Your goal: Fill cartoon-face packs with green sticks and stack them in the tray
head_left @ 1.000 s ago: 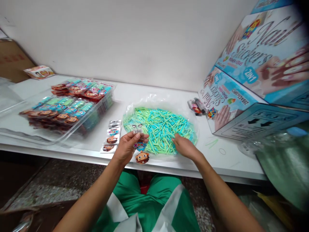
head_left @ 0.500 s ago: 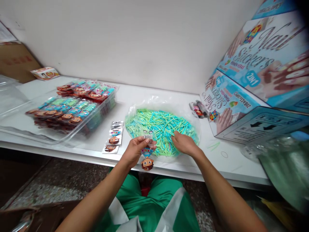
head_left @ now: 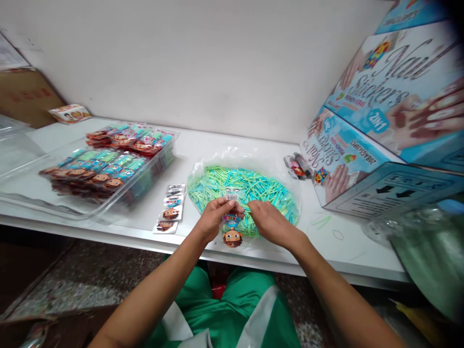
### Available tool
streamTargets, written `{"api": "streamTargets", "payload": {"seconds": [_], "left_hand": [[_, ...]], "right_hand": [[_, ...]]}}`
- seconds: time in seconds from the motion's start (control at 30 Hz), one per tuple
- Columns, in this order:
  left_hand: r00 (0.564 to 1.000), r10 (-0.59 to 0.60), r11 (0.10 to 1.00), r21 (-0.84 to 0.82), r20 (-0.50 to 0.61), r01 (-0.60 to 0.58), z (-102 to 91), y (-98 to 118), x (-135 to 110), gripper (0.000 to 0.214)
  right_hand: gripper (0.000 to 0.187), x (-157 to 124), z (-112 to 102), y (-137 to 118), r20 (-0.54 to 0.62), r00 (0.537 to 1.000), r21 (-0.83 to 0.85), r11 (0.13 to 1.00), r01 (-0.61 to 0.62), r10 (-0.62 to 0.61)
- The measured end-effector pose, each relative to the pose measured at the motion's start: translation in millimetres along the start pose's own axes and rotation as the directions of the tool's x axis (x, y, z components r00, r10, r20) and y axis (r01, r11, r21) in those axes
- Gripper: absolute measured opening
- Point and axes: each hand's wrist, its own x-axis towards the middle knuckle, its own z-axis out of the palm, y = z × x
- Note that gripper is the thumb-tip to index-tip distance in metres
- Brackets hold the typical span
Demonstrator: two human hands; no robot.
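Note:
My left hand (head_left: 214, 220) pinches a small clear printed packet (head_left: 232, 237) with a cartoon face at its lower end and a barcode at its upper end. Just right of the packet is my right hand (head_left: 271, 223), its fingers pressed together; whatever they hold is hidden. Both hands are over the near part of a clear plastic bag (head_left: 232, 155), spread open on the table. Inside it lies a heap of thin green and blue sticks (head_left: 217, 181). Left of the bag lies a stack of flat printed packets (head_left: 171, 209).
A clear plastic tray (head_left: 90, 216) on the left holds several filled packets (head_left: 105, 169). Large "Nail Stickers" boxes (head_left: 362, 135) are stacked at the right. Small dark packets (head_left: 297, 165) lie beside them. A few loose sticks (head_left: 322, 222) lie on the white table (head_left: 203, 135).
My left hand has moved the packet right and slightly up. My right hand has drawn left from over the sticks toward the packet's upper part.

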Motion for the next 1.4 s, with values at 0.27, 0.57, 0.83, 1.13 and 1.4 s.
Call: {"api": "streamTargets", "payload": {"seconds": [0.27, 0.57, 0.83, 1.13, 1.4], "left_hand": [[1.000, 0.010, 0.998, 0.061, -0.019, -0.009, -8.0, 5, -6, 0.020], [0.999, -0.051, 0.996, 0.070, -0.015, 0.052, -7.0, -3, -10, 0.025], [0.932, 0.207, 0.944, 0.310, -0.298, -0.111, -3.9, -8, -3, 0.019], [0.978, 0.093, 0.965, 0.260, -0.186, -0.042, 5.2, -17, -7, 0.019], [1.000, -0.028, 0.978, 0.206, -0.010, 0.029, 9.4, -17, -20, 0.024]], "right_hand": [[0.018, -3, -4, 0, -0.008, 1.000, -0.056, 0.998, -0.016, 0.015], [0.012, -6, -4, -1, 0.038, 0.994, 0.145, 0.983, -0.110, 0.105], [0.015, -13, -8, -10, 0.078, 0.997, 0.274, 0.961, -0.035, 0.014], [0.016, -8, -10, -10, -0.033, 0.979, 0.434, 0.885, -0.166, 0.200], [0.019, -3, -4, -11, -0.047, 0.974, 0.523, 0.836, -0.165, 0.222]]}}
